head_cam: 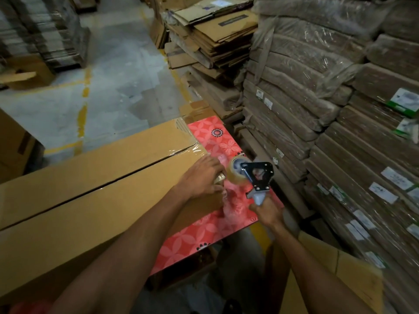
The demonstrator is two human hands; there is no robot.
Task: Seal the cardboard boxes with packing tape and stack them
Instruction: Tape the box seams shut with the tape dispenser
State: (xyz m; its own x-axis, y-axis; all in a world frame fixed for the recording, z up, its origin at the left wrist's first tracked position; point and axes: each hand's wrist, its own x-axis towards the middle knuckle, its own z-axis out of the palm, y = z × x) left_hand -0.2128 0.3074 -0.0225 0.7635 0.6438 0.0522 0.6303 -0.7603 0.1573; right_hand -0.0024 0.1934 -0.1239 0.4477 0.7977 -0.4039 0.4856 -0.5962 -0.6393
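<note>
A long brown cardboard box [90, 184] lies across a red flower-patterned table [204, 232], its two top flaps meeting in a dark seam. Clear tape covers the seam's far end by the corner. My left hand [201, 175] rests at the box's right end, fingers curled over the edge onto a strip of clear tape. My right hand [267, 211] grips the handle of a tape dispenser [254, 175] with a clear tape roll, held just right of the box end above the table.
Shrink-wrapped stacks of flat cardboard [340, 109] rise close on the right. Loose flattened cartons [215, 37] pile behind the table. Another brown box [340, 275] stands at lower right. Grey concrete floor with yellow lines [84, 114] spreads left.
</note>
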